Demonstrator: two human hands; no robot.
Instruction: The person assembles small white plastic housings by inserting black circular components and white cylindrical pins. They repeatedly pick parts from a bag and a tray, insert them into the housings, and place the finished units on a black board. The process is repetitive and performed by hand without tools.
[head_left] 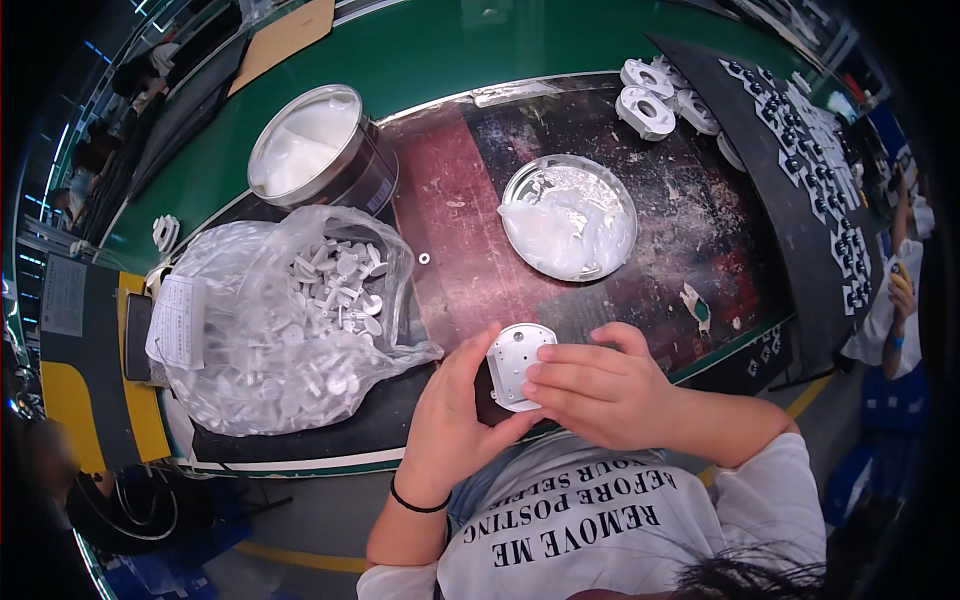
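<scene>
Fingers of the left hand (452,420) and right hand (612,395) are clamped on a pale plate (513,365) over the bench's (455,165) near edge, seemingly sharing the grip to steady its holed face upward. A dish (548,178) of white paste (565,240) sits farther in, seemingly within reach.

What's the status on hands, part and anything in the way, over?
Left hand holds white plate. Right hand touching its face, hiding part. Round dish beyond, plastic bag to the left, both apart from plate.
</scene>
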